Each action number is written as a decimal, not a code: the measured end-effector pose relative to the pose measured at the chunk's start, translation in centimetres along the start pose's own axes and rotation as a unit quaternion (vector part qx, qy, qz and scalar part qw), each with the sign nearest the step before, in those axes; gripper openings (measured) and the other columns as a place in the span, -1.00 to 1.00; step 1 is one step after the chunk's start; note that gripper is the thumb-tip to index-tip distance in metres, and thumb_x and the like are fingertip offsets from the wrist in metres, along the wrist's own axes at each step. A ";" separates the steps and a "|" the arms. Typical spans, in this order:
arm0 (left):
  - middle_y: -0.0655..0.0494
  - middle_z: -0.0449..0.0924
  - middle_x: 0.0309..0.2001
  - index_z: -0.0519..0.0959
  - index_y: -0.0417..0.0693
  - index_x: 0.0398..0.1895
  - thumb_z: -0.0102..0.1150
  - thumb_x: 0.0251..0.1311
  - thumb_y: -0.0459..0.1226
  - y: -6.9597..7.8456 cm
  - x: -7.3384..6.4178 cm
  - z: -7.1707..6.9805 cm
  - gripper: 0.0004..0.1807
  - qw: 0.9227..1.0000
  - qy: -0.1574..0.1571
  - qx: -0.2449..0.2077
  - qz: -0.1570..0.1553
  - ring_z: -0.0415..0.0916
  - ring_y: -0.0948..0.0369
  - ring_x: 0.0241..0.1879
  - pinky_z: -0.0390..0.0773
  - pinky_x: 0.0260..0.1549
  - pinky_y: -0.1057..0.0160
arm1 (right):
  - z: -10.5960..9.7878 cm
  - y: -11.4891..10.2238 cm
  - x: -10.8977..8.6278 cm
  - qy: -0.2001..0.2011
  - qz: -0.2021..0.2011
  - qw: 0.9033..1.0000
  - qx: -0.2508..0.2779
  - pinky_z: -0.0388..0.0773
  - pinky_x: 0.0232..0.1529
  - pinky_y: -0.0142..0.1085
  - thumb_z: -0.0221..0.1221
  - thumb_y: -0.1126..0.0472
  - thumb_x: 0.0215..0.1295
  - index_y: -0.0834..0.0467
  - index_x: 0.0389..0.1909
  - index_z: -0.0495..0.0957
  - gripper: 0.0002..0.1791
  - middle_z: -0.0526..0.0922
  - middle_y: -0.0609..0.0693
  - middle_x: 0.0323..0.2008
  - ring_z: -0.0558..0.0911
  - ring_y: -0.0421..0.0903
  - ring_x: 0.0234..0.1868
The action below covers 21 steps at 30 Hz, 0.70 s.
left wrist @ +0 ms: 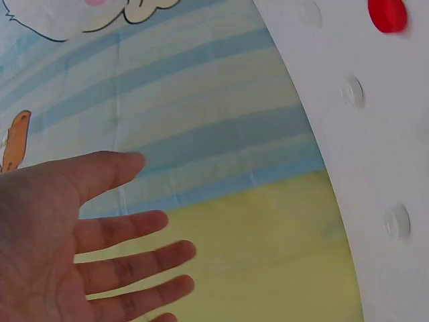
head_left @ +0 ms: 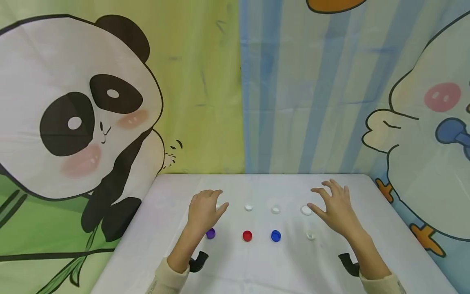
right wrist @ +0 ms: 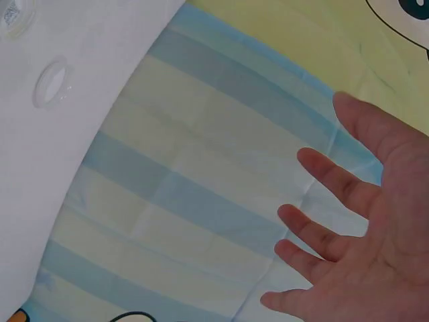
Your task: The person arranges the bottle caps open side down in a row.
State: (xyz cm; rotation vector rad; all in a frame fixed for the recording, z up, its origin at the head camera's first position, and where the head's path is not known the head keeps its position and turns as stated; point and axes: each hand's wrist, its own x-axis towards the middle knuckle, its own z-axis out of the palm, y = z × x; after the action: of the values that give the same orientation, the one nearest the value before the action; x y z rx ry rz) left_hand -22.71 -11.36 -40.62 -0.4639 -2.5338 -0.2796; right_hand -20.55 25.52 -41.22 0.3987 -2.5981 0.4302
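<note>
Both hands hover over the white table (head_left: 235, 261) with nothing in them. My left hand (head_left: 203, 209) spreads its fingers and thumb close over a small white piece that it partly hides. Just below that hand in the head view lies a purple round cap (head_left: 211, 233). My right hand (head_left: 335, 210) has its fingers spread too, its thumb overlapping the edge of a clear ring-shaped piece (head_left: 306, 210). Between the hands lie a red cap (head_left: 247, 236), a blue cap (head_left: 276, 235), a white cap (head_left: 249, 207) and a clear cap (head_left: 276, 210).
A small clear piece (head_left: 310, 235) lies at the right end of the front row. Behind the table's far edge hangs a curtain (head_left: 205, 102) with a panda and other cartoon figures. A black curved strap piece (head_left: 199, 261) sits at the left wrist, another (head_left: 349, 264) at the right.
</note>
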 end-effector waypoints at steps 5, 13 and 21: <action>0.13 0.63 -0.40 0.62 -0.01 -0.28 0.22 -0.02 -0.12 2.7 1.2 1.7 -0.76 0.996 0.065 -0.047 0.028 0.54 0.18 -0.43 0.48 -0.43 0.20 | 0.0 0.1 -0.6 0.038 0.017 0.998 0.040 0.22 -0.02 0.11 0.27 0.15 0.03 0.12 -0.27 0.54 -0.76 0.45 0.14 -0.13 0.35 0.14 -0.02; 0.15 0.56 -0.45 0.56 -0.02 -0.15 0.16 0.04 -0.23 9.1 1.8 5.6 -0.73 0.970 0.045 -0.239 0.010 0.49 0.32 -0.51 0.40 -0.58 0.45 | 1.3 0.8 -2.7 0.078 0.085 0.989 0.091 0.36 -0.16 0.01 0.19 0.17 0.14 0.16 -0.40 0.55 -0.88 0.57 0.05 -0.33 0.47 0.05 -0.18; 0.14 0.52 -0.45 0.51 -0.04 -0.06 0.16 0.06 -0.26 13.9 1.1 9.7 -0.68 0.926 -0.031 -0.374 -0.048 0.40 0.43 -0.56 0.38 -0.60 0.53 | 3.1 1.8 -5.2 0.120 0.171 0.971 0.118 0.36 -0.29 -0.26 0.14 0.07 0.20 0.10 -0.36 0.56 -0.83 0.60 -0.07 -0.40 0.49 -0.19 -0.33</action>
State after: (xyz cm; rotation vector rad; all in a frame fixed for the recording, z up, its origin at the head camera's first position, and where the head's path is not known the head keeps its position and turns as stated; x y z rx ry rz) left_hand -22.90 4.47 -46.66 -0.6279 -2.4349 -1.3076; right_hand -18.02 27.03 -46.83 -0.0310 -2.3837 0.8560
